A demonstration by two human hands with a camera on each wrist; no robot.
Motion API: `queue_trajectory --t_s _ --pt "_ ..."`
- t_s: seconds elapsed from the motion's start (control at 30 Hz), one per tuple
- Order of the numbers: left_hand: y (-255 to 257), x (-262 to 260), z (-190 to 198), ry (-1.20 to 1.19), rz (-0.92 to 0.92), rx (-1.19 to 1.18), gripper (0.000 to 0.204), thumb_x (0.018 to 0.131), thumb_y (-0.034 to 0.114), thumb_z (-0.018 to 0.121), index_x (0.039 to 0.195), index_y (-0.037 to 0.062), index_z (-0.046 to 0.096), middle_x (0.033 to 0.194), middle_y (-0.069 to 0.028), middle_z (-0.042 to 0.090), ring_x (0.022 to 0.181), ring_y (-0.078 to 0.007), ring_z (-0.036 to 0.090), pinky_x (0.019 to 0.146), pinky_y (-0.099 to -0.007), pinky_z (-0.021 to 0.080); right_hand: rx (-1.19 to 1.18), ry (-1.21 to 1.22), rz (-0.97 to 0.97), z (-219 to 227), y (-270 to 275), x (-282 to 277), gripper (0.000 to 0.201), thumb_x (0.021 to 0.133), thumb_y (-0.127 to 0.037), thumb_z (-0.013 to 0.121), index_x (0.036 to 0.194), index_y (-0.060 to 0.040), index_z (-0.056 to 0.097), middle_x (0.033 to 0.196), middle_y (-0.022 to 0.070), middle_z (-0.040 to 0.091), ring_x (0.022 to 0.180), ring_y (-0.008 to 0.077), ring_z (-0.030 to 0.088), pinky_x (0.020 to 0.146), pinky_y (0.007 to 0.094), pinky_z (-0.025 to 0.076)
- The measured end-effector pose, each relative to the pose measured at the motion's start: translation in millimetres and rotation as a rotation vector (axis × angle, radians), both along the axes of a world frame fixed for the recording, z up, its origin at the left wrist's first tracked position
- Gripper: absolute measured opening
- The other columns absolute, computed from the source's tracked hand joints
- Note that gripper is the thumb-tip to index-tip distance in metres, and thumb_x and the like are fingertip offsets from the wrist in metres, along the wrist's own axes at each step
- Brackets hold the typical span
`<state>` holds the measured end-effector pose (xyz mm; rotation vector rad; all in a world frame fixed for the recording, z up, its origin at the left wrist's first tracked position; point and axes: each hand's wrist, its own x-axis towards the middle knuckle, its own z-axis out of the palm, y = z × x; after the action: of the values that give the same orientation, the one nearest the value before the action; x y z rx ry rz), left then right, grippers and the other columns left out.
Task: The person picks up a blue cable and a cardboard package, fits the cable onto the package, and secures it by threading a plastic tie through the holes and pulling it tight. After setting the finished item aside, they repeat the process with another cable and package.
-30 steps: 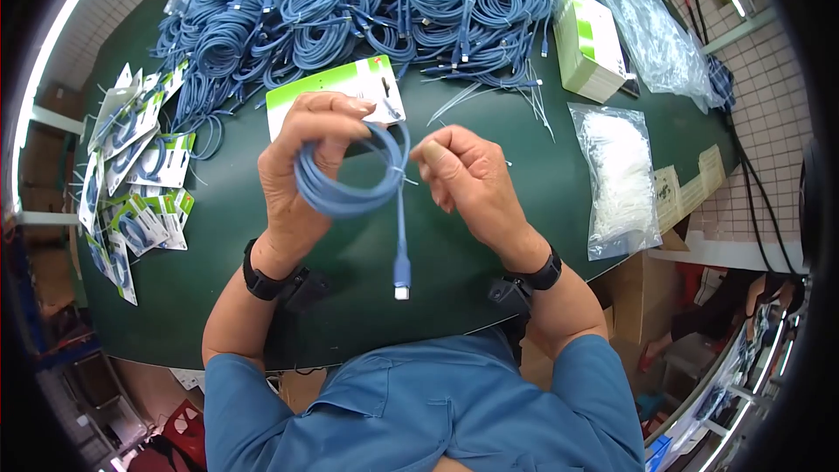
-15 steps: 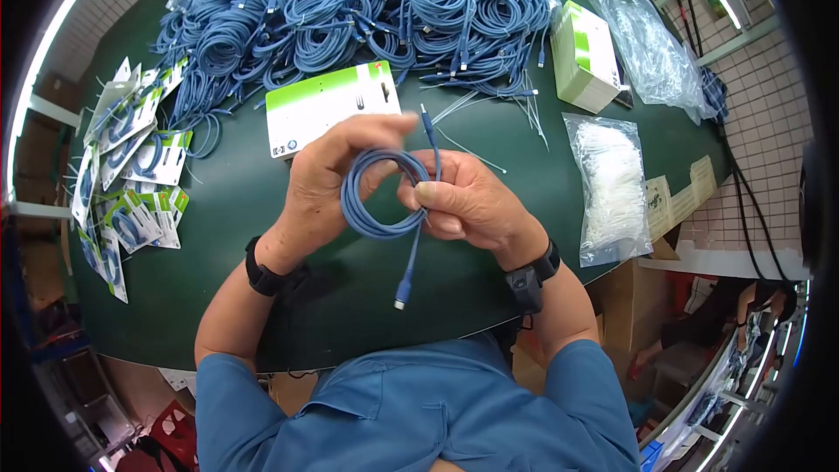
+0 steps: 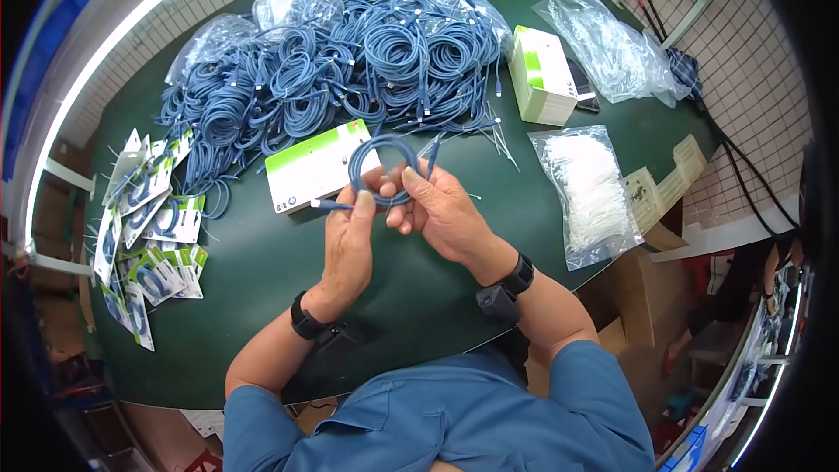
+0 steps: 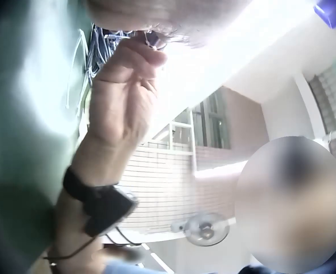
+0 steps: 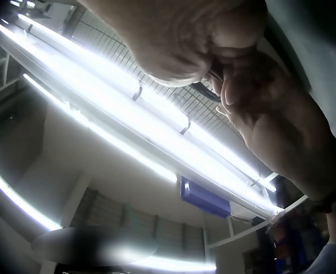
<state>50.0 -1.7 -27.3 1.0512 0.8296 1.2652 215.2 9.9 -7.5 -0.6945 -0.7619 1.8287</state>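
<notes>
A coiled blue cable (image 3: 354, 163) is held up between both hands, over the front of a green-and-white card stack (image 3: 297, 177). My left hand (image 3: 348, 249) pinches the coil's lower left side, thumb on top. One cable plug (image 3: 330, 204) points left beside that thumb. At the lower right of the coil, my right hand (image 3: 450, 217) grips it with thumb and fingers. The other plug end (image 3: 433, 157) stands up above the right hand. In the left wrist view, the right hand (image 4: 122, 94) shows with curled fingers; the right wrist view is dark around the hands.
Across the back lies a large heap of coiled blue cables (image 3: 297, 79). Carded cables (image 3: 144, 218) pile up at left. To the right are a block of cards (image 3: 542, 79), a bag of white ties (image 3: 584, 192) and a clear plastic bag (image 3: 612, 44). Loose ties (image 3: 502, 144) lie nearby.
The left hand has shifted from the coil's upper left to its lower left. The plug that hung down now points left by the left thumb. The right hand has taken hold of the coil.
</notes>
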Motion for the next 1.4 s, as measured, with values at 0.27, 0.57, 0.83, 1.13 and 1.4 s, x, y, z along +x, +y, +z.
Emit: queue_trajectory --t_s 0.27,0.57,0.83,1.13,1.4 --pt "9.6 -13.4 -4.0 -0.347 -0.033 -0.171 0.045 0.114 0.024 0.043 0.149 -0.0025 0.046 0.099 -0.003 0.059 0.093 -0.0141 0.057 0.092 -0.0323 0.05 0.001 -0.083 0.1 -10.5 -0.9 -0.4 0.038 0.113 -0.039 0.046 0.12 -0.0039 0.059 0.095 0.0012 0.061 0.064 0.0078 0.051 0.057 0.024 0.044" --pt "13.5 -43.9 -5.5 -0.425 -0.333 -0.316 0.053 0.115 0.034 0.04 0.149 -0.0059 0.047 0.075 -0.0007 0.052 0.066 -0.0122 0.051 0.078 -0.0323 0.053 0.104 -0.306 0.401 -18.8 6.4 10.6 0.043 0.113 -0.042 0.046 0.115 -0.002 0.063 0.086 -0.001 0.057 0.055 0.0061 0.044 0.05 0.0219 0.039" --pt "4.6 -52.8 -6.0 0.024 -0.311 -0.307 0.058 0.115 0.04 0.038 0.147 -0.0065 0.05 0.064 -0.0003 0.051 0.056 -0.0128 0.055 0.065 -0.0297 0.053 0.257 -0.611 0.534 -15.9 7.8 6.7 0.05 0.113 -0.039 0.045 0.098 0.0006 0.071 0.082 0.0004 0.059 0.054 0.0065 0.05 0.05 0.0226 0.043" --pt "12.6 -73.3 -3.9 0.131 -0.393 -0.366 0.062 0.114 0.044 0.04 0.145 -0.0083 0.052 0.069 -0.0043 0.061 0.061 -0.0161 0.064 0.066 -0.0297 0.056 0.245 -0.64 0.577 -16.5 7.9 0.2 0.05 0.111 -0.04 0.047 0.098 0.0021 0.072 0.079 0.001 0.06 0.054 0.0067 0.05 0.049 0.0235 0.045" --pt "12.2 -74.2 -3.4 0.228 -0.4 -0.303 0.056 0.11 0.038 0.052 0.145 -0.0055 0.054 0.072 -0.0045 0.064 0.064 -0.0147 0.064 0.068 -0.0292 0.055 0.214 -0.72 0.566 -18.4 4.9 -5.9 0.046 0.111 -0.037 0.047 0.097 0.0005 0.07 0.077 0.0009 0.059 0.054 0.0065 0.052 0.049 0.0238 0.045"
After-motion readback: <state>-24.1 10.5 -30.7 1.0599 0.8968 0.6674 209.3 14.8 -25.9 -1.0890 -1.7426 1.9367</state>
